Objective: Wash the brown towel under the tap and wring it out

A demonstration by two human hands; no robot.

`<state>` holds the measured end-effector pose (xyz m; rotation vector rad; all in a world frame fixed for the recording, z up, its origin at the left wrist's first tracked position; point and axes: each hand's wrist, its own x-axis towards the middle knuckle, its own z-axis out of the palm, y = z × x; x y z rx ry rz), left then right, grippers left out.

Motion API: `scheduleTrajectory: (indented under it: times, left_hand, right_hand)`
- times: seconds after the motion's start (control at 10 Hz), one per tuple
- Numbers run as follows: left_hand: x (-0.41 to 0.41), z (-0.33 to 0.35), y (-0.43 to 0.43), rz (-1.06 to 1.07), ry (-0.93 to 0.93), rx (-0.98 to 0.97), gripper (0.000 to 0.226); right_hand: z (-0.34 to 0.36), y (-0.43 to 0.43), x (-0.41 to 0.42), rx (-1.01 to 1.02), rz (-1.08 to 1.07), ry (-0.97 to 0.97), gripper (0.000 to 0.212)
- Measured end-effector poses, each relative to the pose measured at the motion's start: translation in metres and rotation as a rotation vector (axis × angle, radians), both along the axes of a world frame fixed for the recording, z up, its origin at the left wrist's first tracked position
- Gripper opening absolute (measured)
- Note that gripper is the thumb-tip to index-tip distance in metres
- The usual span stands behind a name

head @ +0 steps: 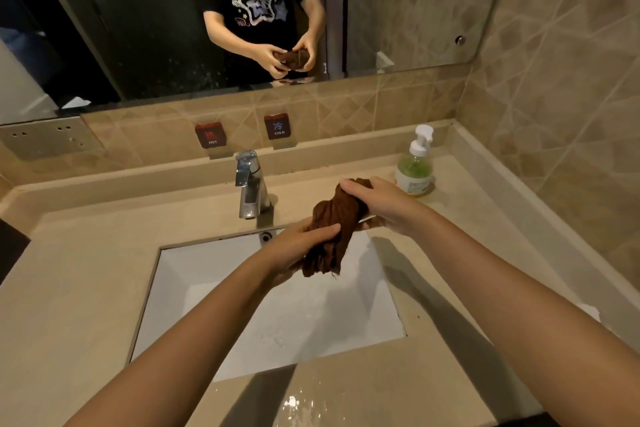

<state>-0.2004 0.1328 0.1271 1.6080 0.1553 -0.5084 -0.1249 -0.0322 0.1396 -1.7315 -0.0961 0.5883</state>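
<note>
The brown towel (332,229) was held twisted above the white sink (207,288), just in front of the tap (251,184). Its lower end was held in the grip of the left hand (294,250), curled round it. Its upper end was held in the grip of the right hand (377,204), also curled round the cloth. Two small signs were fixed on the wall behind the tap. "HOT" was written on the left sign (210,135) and "COLD" on the right sign (277,127). A soap bottle (414,166) with a white pump was set on the counter (86,270) near the right hand. Its label could not be read.
</note>
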Motion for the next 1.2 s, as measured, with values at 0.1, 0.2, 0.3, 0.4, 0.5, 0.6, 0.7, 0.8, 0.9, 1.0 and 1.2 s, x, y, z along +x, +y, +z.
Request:
scheduleTrajectory:
  times: [0.1,0.2,0.3,0.4,0.5,0.6,0.7,0.8,0.9,1.0,1.2]
  left_hand:
    - [0.006,-0.002,-0.002,-0.018,-0.046,0.007,0.03]
    - [0.014,-0.001,-0.009,-0.047,-0.129,0.042,0.024]
    - [0.026,-0.001,-0.025,-0.028,-0.206,0.095,0.023]
    - [0.043,0.011,-0.047,0.076,-0.298,0.167,0.027]
    - [0.069,0.028,-0.074,0.263,-0.386,0.133,0.032]
    - [0.089,0.046,-0.098,0.293,-0.358,-0.044,0.03]
    - [0.104,0.054,-0.113,0.26,-0.344,-0.074,0.029]
    - [0.121,0.05,-0.131,0.21,-0.28,-0.077,0.021]
    - [0.136,0.036,-0.141,0.144,-0.208,-0.029,0.041]
    - [0.133,0.016,-0.139,-0.053,-0.12,0.141,0.054]
    - [0.092,-0.056,-0.108,-0.279,-0.008,0.702,0.055]
  right_hand:
    - [0.0,-0.023,0.001,0.171,-0.091,0.025,0.024]
    - [0.002,-0.047,0.0,0.317,-0.182,0.039,0.024]
    - [0.003,-0.068,-0.001,0.465,-0.298,0.037,0.034]
    - [-0.005,-0.089,0.001,0.45,-0.392,0.009,0.042]
    - [-0.014,-0.108,-0.001,0.168,-0.42,-0.126,0.031]
    - [-0.023,-0.13,-0.001,-0.014,-0.509,-0.322,0.021]
    - [-0.024,-0.152,0.006,-0.059,-0.665,-0.371,0.016]
    - [-0.023,-0.166,0.015,-0.118,-0.651,-0.346,0.02]
    - [-0.034,-0.18,0.024,-0.23,-0.646,-0.275,0.025]
    - [-0.049,-0.192,0.018,-0.38,-0.715,-0.237,0.033]
    - [-0.108,-0.189,-0.061,-0.646,-0.639,-0.202,0.032]
